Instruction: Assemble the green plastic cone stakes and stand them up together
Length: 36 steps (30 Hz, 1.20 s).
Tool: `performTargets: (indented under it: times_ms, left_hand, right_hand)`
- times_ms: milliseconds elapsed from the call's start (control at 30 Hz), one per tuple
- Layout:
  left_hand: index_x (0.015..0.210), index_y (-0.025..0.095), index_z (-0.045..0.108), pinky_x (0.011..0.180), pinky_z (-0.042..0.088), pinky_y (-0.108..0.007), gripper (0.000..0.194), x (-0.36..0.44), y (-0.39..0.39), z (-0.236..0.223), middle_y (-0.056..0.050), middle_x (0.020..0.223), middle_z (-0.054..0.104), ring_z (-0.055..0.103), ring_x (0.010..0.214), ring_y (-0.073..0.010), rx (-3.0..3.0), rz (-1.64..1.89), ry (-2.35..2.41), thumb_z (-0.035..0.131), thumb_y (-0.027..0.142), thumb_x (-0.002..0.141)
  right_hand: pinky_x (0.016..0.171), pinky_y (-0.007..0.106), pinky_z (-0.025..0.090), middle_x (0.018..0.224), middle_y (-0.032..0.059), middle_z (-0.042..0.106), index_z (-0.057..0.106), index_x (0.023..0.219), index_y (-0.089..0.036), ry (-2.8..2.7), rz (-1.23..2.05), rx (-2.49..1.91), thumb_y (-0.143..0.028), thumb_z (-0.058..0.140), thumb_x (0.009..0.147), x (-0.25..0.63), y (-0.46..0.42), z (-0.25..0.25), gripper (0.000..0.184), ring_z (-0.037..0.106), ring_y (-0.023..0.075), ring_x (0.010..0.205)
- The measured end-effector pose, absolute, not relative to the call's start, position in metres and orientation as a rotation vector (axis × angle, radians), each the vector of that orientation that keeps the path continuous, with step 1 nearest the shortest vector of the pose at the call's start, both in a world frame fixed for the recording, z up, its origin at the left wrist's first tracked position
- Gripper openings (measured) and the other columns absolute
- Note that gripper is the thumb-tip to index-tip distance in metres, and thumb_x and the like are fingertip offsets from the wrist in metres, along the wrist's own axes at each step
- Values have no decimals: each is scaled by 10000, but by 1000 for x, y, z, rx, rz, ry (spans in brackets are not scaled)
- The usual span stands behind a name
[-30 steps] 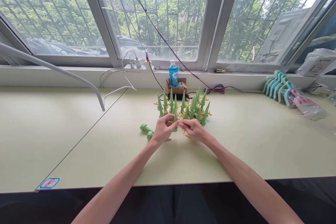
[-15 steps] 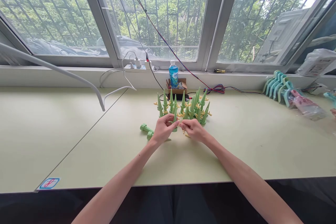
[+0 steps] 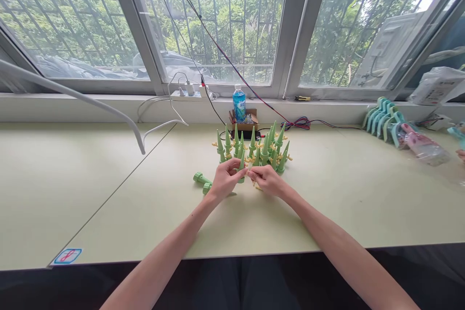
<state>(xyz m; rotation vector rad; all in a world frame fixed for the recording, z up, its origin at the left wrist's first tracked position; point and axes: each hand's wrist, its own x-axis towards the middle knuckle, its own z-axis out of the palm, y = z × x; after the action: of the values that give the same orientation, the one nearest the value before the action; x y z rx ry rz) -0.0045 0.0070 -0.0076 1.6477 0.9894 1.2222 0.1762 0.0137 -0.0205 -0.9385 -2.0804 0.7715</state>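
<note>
My left hand [image 3: 224,180] is closed around a green plant watering spike [image 3: 242,159], held upright with its point toward the ceiling. Close against it on the right, my right hand [image 3: 268,179] pinches a small yellow valve at the spike's side; the fingertips mostly cover it. Behind both hands stands a cluster of several green spikes [image 3: 266,149], points up, with yellow valves sticking out of them. Two more green spikes [image 3: 200,178] lie on the table left of my left hand, partly hidden by it. Small yellow pieces [image 3: 258,187] show beneath my right hand.
A blue-liquid bottle [image 3: 239,105] stands at a small cardboard box [image 3: 250,125] behind the cluster. Coiled cables [image 3: 298,123] lie by the sill. Teal hangers [image 3: 385,118] and a bagged pink item [image 3: 417,141] sit at the right. Another person's hand [image 3: 460,154] shows at the right edge.
Both hands keep almost the same place and grip at the spike. The view has shifted very slightly.
</note>
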Motion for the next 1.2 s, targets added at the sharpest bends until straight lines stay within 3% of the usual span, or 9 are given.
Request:
performTargets:
  times_ms: [300, 567, 800, 1033, 1200]
  left_hand:
    - [853, 172, 631, 417, 378, -195, 237, -4, 10, -10, -15, 751, 636, 450, 479, -66, 1701, 1289, 1080, 650, 403, 805]
    - [807, 165, 632, 444, 455, -233, 258, -1, 11, -15, 12, 540, 592, 504, 418, -108, 1686, 1192, 1153, 632, 422, 808]
    - [884, 157, 659, 579, 553, -290, 239, 1, 13, -18, -42, 724, 670, 670, 633, -189, 1691, 1152, 1102, 601, 378, 815]
    - [812, 161, 642, 557, 517, -261, 170, 2, 13, -21, -42, 848, 612, 619, 559, -124, 1819, 1207, 1200, 580, 319, 816]
    - [858, 164, 635, 626, 543, -283, 134, 2, 13, -24, -45, 857, 612, 655, 631, -147, 1872, 1212, 1235, 584, 280, 816]
  right_hand:
    - [519, 234, 270, 547, -35, 406, 493, 645, -170, -2020, 603, -1044, -432, 395, 967, 178, 17, -21, 426, 342, 93, 513]
    - [500, 239, 256, 531, -43, 382, 503, 669, -177, -1929, 549, -1113, -481, 374, 970, 180, 19, -24, 447, 320, 95, 480]
    - [508, 235, 261, 532, -38, 391, 434, 628, -187, -1936, 485, -1147, -435, 421, 951, 179, 19, -23, 407, 309, 99, 494]
    - [500, 238, 255, 528, -23, 446, 428, 611, -188, -1989, 447, -1177, -393, 443, 933, 179, 16, -20, 382, 331, 101, 488]
    - [503, 243, 265, 529, -15, 454, 453, 609, -185, -2019, 439, -1185, -382, 440, 931, 179, 15, -19, 378, 343, 107, 495]
